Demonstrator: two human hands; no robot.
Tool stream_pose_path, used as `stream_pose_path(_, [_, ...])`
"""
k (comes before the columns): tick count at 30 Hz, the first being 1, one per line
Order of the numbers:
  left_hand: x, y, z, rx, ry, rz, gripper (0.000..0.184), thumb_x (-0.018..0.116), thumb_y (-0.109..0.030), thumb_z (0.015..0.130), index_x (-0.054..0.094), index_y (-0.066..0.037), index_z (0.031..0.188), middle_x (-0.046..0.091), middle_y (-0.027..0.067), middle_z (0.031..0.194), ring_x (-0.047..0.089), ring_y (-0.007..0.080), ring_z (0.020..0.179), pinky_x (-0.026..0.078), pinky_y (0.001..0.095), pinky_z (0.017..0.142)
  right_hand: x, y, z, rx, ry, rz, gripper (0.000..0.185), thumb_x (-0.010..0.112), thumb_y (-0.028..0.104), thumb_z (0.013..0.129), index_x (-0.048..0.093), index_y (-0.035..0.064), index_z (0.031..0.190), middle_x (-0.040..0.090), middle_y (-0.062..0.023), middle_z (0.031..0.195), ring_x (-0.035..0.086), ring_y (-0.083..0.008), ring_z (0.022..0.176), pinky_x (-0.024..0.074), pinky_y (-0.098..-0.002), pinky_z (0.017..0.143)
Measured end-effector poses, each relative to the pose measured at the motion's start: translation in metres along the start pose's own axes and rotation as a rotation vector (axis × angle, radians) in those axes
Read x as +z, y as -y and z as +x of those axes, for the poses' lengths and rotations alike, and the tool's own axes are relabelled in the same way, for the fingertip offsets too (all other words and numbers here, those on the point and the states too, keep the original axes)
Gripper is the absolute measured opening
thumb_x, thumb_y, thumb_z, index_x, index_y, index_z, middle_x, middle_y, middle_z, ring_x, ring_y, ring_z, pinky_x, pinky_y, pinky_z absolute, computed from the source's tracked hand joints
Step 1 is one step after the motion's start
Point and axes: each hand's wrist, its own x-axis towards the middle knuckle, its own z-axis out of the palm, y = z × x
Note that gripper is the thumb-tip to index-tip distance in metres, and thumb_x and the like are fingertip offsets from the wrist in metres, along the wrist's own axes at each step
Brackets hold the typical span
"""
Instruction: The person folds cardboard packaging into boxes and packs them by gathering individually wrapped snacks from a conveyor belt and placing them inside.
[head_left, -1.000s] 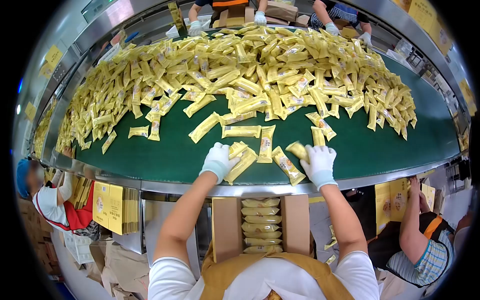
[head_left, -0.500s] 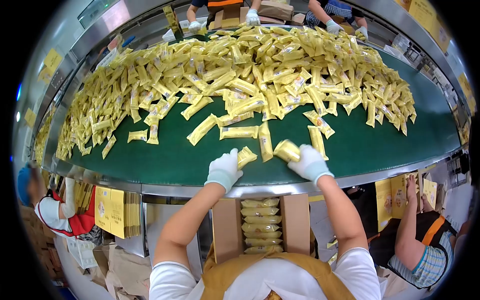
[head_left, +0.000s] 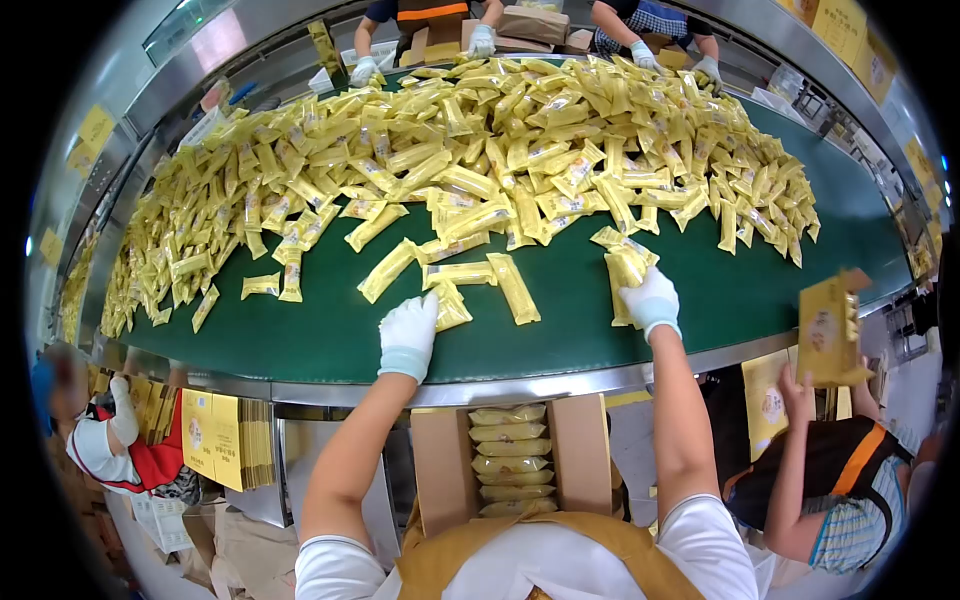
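Yellow packet (head_left: 514, 289) lies, long axis roughly front to back, between left hand (head_left: 408, 332) and right hand (head_left: 652, 300), nearer the left, each with fingers curled around other packets (head_left: 453, 309).

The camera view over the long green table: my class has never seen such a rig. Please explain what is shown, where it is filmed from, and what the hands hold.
No robot here: a person works in white gloves. One camera, worn on the head, looks forward and down, so the person's own arms reach away from us.

A big heap of yellow packets covers much of the green surface, with a few lying loose nearer the person.

The left hand grips a small packet; the right hand grips a long packet. Whether either is lifted is unclear.

Below the table edge, an open cardboard box holds a row of packets. Other people work around the table.
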Motion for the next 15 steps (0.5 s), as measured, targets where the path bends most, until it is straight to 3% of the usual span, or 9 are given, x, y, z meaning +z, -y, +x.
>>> stream_pose_path(3, [-0.007, 0.003, 0.012, -0.083, 0.207, -0.006, 0.027, 0.058, -0.009, 0.089, 0.058, -0.014, 0.115, 0.066, 0.0088, 0.096, 0.070, 0.0283, 0.087, 0.057, 0.0400, 0.072, -0.024, 0.001, -0.002, 0.033, -0.034, 0.004, 0.047, 0.077, 0.038, 0.077, 0.064, 0.0053, 0.109, 0.072, -0.0211, 0.104, 0.070, -0.0385, 0.099, 0.0560, -0.0453, 0.088])
stream_pose_path(7, [-0.014, 0.004, 0.019, -0.084, 0.253, -0.003, 0.026, 0.060, -0.009, 0.088, 0.059, -0.014, 0.114, 0.066, 0.0089, 0.095, 0.070, 0.0289, 0.086, 0.056, 0.0412, 0.072, -0.004, 0.015, 0.001, 0.035, 0.067, -0.172, 0.052, 0.078, 0.042, 0.078, 0.062, 0.0054, 0.111, 0.072, -0.0195, 0.108, 0.071, -0.0366, 0.099, 0.0569, -0.0437, 0.086])
stream_pose_path(9, [-0.009, 0.005, 0.017, -0.083, 0.203, -0.016, 0.024, 0.060, -0.010, 0.088, 0.059, -0.013, 0.112, 0.066, 0.0093, 0.094, 0.070, 0.0285, 0.084, 0.057, 0.0415, 0.070, 0.012, 0.014, 0.000, 0.013, 0.049, -0.174, 0.043, 0.076, 0.033, 0.081, 0.060, 0.0062, 0.111, 0.072, -0.0159, 0.100, 0.072, -0.0343, 0.092, 0.0577, -0.0434, 0.081])
stream_pose_path(11, [-0.002, 0.002, 0.007, -0.084, 0.108, -0.038, 0.019, 0.059, -0.010, 0.090, 0.059, -0.013, 0.108, 0.066, 0.0098, 0.093, 0.070, 0.0286, 0.081, 0.057, 0.0418, 0.067, 0.032, 0.009, -0.004, -0.183, -0.111, -0.261, 0.036, 0.074, 0.028, 0.082, 0.060, 0.0077, 0.109, 0.070, -0.0110, 0.090, 0.072, -0.0305, 0.085, 0.0575, -0.0427, 0.075])
stream_pose_path(12, [0.007, -0.001, 0.003, -0.105, 0.131, -0.012, 0.028, 0.066, -0.021, 0.088, 0.059, -0.012, 0.114, 0.064, 0.0090, 0.096, 0.068, 0.0289, 0.090, 0.056, 0.0415, 0.076, 0.043, 0.004, -0.007, -0.281, -0.193, -0.303, 0.033, 0.073, 0.025, 0.082, 0.060, 0.0085, 0.108, 0.068, -0.0086, 0.085, 0.072, -0.0285, 0.082, 0.0575, -0.0424, 0.073])
stream_pose_path(13, [-0.007, -0.006, -0.005, 0.005, 0.117, -0.068, 0.059, 0.073, -0.040, 0.082, 0.055, -0.008, 0.128, 0.063, 0.0109, 0.102, 0.063, 0.0292, 0.102, 0.050, 0.0449, 0.090, 0.060, -0.003, -0.011, -0.452, -0.380, -0.455, 0.024, 0.067, 0.023, 0.085, 0.059, 0.0109, 0.104, 0.061, -0.0024, 0.078, 0.067, -0.0216, 0.070, 0.0538, -0.0378, 0.062])
stream_pose_path(15, [-0.001, -0.018, -0.023, 0.095, -0.227, -0.008, 0.086, 0.079, -0.053, 0.073, 0.049, -0.003, 0.137, 0.060, 0.0170, 0.106, 0.059, 0.0317, 0.106, 0.046, 0.0475, 0.094, 0.068, -0.003, -0.031, -0.613, -0.481, -0.561, 0.039, 0.068, 0.037, 0.086, 0.059, 0.0093, 0.112, 0.061, -0.0032, 0.084, 0.064, -0.0218, 0.075, 0.0503, -0.0381, 0.067])
